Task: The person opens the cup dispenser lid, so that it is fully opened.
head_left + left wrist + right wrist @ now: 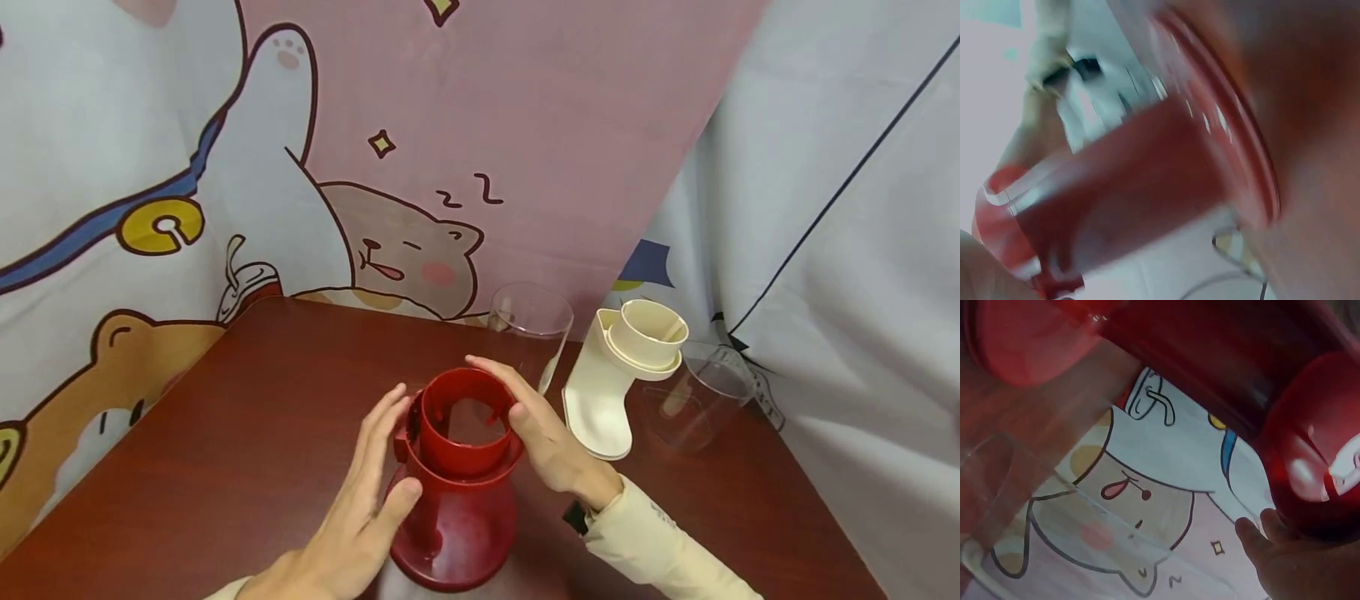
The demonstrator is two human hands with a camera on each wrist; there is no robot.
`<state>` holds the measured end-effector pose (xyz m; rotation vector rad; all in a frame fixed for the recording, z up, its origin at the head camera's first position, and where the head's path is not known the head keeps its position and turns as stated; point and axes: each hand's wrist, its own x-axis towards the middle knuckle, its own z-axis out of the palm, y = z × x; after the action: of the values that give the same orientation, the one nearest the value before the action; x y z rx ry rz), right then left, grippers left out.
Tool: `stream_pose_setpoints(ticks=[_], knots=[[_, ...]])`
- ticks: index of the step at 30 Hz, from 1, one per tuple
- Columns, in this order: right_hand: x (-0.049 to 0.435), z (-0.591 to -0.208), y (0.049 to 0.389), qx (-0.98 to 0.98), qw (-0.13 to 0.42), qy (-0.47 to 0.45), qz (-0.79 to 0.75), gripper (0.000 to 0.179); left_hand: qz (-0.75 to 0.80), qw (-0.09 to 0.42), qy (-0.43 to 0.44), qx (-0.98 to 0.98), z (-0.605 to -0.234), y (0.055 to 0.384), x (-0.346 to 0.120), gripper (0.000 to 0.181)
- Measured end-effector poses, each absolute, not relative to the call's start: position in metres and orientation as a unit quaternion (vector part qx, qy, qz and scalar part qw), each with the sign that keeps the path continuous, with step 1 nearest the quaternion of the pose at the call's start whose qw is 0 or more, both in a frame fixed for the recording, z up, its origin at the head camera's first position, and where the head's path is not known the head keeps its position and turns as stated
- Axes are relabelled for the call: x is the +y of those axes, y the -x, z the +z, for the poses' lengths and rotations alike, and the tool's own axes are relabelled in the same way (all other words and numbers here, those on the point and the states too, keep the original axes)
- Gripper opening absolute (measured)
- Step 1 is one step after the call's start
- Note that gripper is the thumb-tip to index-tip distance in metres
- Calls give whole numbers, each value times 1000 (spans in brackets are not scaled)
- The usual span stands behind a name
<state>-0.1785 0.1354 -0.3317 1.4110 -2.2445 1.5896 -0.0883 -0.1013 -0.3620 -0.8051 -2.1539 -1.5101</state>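
A glossy red dispenser stand (459, 533), with a round foot and a wide ring at its top, stands upright at the near middle of the table. My left hand (352, 521) is at its left side, fingers extended and thumb apart, close to the ring. On the other side, my right hand (551, 437) lies along the ring with straight fingers. In the left wrist view the red stand (1129, 187) is blurred, its column and foot seen side-on. The right wrist view has the right hand's fingertips (1250, 531) right at the red ring (1310, 469).
A cream stand (600, 408) of similar shape is beyond the right hand. Clear cylinders are near it: one (555, 333) behind, the other (697, 408) to its right. A printed cartoon cloth (540, 125) hangs behind the brown table (225, 433).
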Motion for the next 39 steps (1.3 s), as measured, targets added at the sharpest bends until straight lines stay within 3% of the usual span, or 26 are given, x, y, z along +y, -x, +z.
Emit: stream_pose_setpoints(ticks=[9,14,19,22,26,28,30,35,39], knots=[[130,-328,148,-812,59,-413,409,82,-616,116,254,-737,-361,115,-98,48],[115,-325,121,-864,80,-344,359,90,-659,64,302,-685,-362,148,-115,43],[107,-318,102,-897,106,-333,269,98,-652,2,358,-668,-359,179,-135,46],[111,-311,102,-903,109,-341,236,100,-631,22,353,-691,-355,181,-140,47],[126,-299,121,-898,97,-370,220,102,-561,125,299,-762,-345,156,-142,46],[131,-294,136,-890,93,-387,221,103,-502,168,275,-803,-337,139,-142,51],[131,-291,153,-882,86,-403,230,107,-447,170,257,-840,-330,126,-141,66],[118,-299,182,-864,22,-429,264,110,-381,87,209,-897,-320,123,-134,98],[112,-307,186,-862,-2,-419,285,110,-364,59,207,-906,-314,132,-133,107]])
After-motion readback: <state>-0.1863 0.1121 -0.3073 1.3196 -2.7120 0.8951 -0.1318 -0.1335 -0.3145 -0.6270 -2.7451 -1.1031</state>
